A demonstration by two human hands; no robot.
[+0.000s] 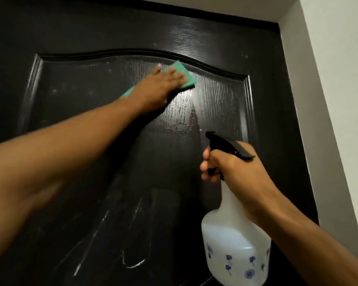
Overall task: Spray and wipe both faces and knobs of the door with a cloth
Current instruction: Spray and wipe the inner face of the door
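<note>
Door (194, 34), black and wood-grained, fills the view, its arched upper panel streaked wet. Left hand (159, 83) lies flat, fingers straight, pressing the green cloth (187, 81) against that wet patch to spread it. Right hand (229, 168) grips the spray bottle (234, 240) by its trigger, nozzle aimed doorward, likely ready for respraying.

You see a black panelled door (91, 112), wet and streaked; a green cloth (186, 79) lies flat under its arched moulding, spray bottle (234, 242) upright lower right.

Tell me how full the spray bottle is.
Roughly half full: the liquid line shows through the translucent spray bottle at mid-body, held upright in the right hand.
</note>
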